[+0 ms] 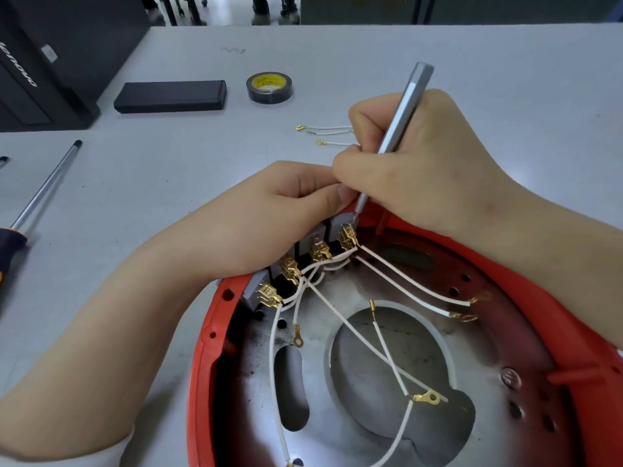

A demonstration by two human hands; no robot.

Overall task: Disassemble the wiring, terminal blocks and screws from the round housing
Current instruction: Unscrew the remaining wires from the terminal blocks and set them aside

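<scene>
A round red housing [526,294] with a metal inner plate lies on the table in front of me. Several grey and black terminal blocks [337,225] with brass clips line its far-left rim, and white wires [397,281] with brass ring lugs trail from them across the plate. My right hand [414,166] grips a slim grey screwdriver [403,109], its tip down at the rightmost block. My left hand [269,214] rests on the rim behind the blocks, its thumb and fingers curled beside the screwdriver's tip.
Loose white wires [323,129] lie on the table beyond my hands. A roll of black tape [269,87] and a flat black box [170,96] sit farther back. A large screwdriver [43,190] lies at the left, near a black computer case [43,62].
</scene>
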